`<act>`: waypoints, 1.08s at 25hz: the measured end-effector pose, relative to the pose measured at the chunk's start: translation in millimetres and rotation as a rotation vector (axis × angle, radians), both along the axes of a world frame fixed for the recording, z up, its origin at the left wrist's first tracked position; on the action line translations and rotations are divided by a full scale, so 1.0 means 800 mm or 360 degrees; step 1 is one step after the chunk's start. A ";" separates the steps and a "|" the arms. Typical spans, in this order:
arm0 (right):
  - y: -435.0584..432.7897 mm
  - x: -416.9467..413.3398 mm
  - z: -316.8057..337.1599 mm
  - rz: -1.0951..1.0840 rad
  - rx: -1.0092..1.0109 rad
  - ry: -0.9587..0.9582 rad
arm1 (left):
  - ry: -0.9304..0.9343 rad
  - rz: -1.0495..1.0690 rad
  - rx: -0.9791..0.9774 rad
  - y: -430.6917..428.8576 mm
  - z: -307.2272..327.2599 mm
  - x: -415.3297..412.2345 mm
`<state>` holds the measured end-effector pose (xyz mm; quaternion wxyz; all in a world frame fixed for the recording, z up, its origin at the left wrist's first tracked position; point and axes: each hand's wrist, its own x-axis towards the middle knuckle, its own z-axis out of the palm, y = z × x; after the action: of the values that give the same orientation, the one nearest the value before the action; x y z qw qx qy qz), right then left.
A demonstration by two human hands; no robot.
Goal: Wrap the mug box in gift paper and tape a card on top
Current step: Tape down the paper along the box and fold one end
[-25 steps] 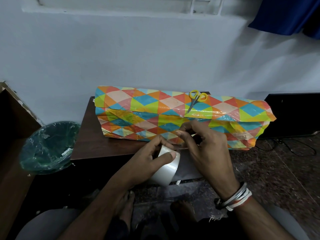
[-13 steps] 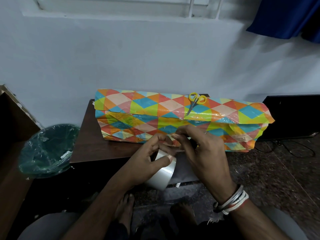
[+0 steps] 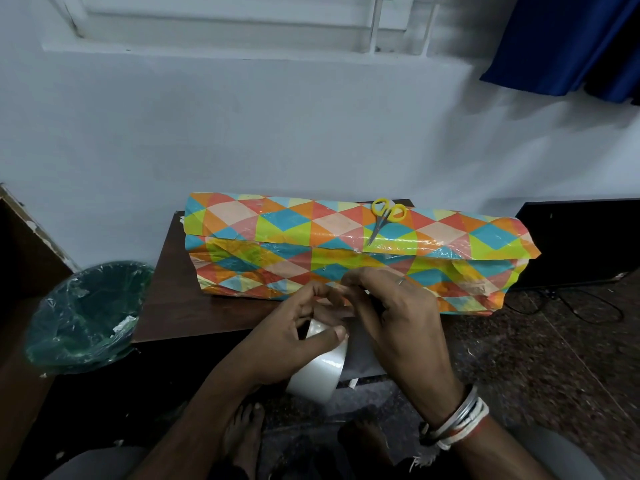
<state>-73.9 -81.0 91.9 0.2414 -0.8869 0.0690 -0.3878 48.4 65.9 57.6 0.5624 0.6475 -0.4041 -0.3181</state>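
Note:
A long box wrapped in gift paper [image 3: 311, 244] with orange, blue and green triangles lies across the brown table [image 3: 166, 299]. Yellow-handled scissors [image 3: 384, 216] rest on top of it. In front of the box my left hand [image 3: 287, 344] grips a roll of clear tape [image 3: 322, 368], thumb across its rim. My right hand [image 3: 391, 313] has its fingertips curled at the top of the roll, pinching at the tape's end, which is hidden behind the fingers. No card is in view.
A green bin [image 3: 83, 317] lined with clear plastic stands left of the table. A dark wooden piece [image 3: 20, 244] is at the far left, a black object [image 3: 581, 237] with a cable at the right. The white wall is close behind. Bare feet [image 3: 242, 434] are below.
Both hands with the tape roll have stayed in front of the box, and the fingers have shifted slightly at the top of the roll. The view has tilted a little.

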 end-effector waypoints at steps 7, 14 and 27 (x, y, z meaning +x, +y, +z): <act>-0.003 -0.001 0.005 0.0027 0.0069 0.0069 | 0.0080 -0.0120 0.0056 0.001 0.003 -0.001; -0.019 0.006 0.002 0.0105 0.0312 0.0123 | 0.0241 -0.0148 -0.0036 0.001 0.007 0.000; -0.021 0.026 0.012 0.0073 0.0582 0.0233 | 0.0260 -0.0086 -0.0176 0.002 0.035 -0.009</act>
<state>-53.0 -98.2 101.3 0.4016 -0.8554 0.1355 -0.2977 41.2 67.3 85.3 0.6196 0.5763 -0.3910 -0.3621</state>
